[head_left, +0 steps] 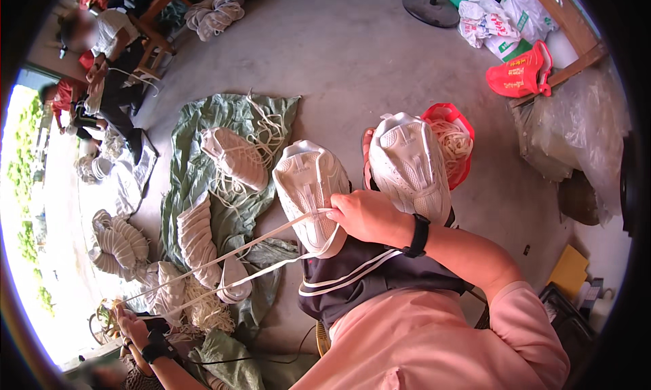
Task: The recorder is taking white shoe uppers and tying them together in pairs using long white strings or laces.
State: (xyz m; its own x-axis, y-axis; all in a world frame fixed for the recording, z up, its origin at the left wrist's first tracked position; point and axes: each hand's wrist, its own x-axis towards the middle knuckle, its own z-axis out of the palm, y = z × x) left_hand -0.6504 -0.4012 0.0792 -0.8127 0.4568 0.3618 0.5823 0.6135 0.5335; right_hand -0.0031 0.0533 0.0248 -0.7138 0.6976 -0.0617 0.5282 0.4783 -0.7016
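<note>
Two white sneakers rest on my lap. My right hand (369,217), with a black watch on its wrist, presses on the left sneaker (308,190) and pinches a long white lace (237,251) where it meets the shoe. Two strands of the lace run taut down to the left, where my left hand (132,322), stretched far out and wearing a black wristband, grips their ends. The second sneaker (410,163) lies sole-up beside my right wrist, touched by neither hand.
A green sheet (196,129) on the concrete floor holds more white sneakers (234,158) and loose laces. A red bag of laces (458,142) sits behind the second sneaker. At right are another red bag (519,71) and plastic sacks; people (108,44) sit at far left.
</note>
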